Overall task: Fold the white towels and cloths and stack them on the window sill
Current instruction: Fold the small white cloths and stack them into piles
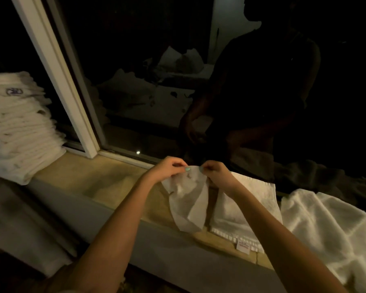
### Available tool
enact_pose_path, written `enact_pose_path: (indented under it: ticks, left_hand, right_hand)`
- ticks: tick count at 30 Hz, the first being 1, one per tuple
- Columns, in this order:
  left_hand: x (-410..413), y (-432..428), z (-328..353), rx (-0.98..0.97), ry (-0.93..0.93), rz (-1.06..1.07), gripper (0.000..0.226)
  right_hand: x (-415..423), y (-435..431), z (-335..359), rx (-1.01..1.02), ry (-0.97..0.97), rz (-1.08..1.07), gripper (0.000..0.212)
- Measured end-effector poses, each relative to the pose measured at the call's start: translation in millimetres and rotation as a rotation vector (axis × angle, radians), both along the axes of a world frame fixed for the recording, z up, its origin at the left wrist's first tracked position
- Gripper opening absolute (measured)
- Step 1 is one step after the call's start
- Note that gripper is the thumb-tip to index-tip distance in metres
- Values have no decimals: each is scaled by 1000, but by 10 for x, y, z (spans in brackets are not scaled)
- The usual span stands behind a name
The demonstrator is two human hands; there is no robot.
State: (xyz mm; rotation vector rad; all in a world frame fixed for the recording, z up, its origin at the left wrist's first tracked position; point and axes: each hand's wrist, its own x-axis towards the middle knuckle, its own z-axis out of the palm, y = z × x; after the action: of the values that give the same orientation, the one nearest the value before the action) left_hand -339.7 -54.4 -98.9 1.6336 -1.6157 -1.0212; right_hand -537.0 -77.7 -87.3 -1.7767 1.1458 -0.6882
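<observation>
A small white cloth (188, 199) hangs above the window sill (97, 178), held by its top edge. My left hand (167, 168) pinches the top left corner and my right hand (215, 173) pinches the top right corner, the two hands close together. Under my right forearm a folded white towel (247, 210) with a small label lies on the sill. A tall stack of folded white towels (19, 127) stands at the left end of the sill.
A loose heap of white towels (334, 227) lies to the right. More white fabric (19, 225) hangs below the sill at the left. The dark window pane (156, 70) and its white frame (57, 75) rise behind the sill.
</observation>
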Motion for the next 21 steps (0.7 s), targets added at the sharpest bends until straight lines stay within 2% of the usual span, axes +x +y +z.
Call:
enact_pose_path:
  ticks: [3,6,10,14,19,21]
  left_hand:
    - [-44,98,329,-123,48,38,9]
    - [-97,276,745,-258,90,66,16]
    - [-248,569,1199,-398,80,84,16]
    - [-357,909,1465,-531,106,245,13]
    - [-592,1367,1654,-619,-152,388,11]
    - [-686,1523,1666,-620,-227,381,7]
  right_hand:
    - [-40,111,329,52,-94,13,14]
    - [-143,227,605,17,-88,58,26]
    - [-388,399,853,-104,99,117,19]
    - [-733,650,1036,-300,209,49,15]
    - [-1258,1064,1272,-450,131,-31,29]
    - [-1431,1214,1352,-473,79,-72,36]
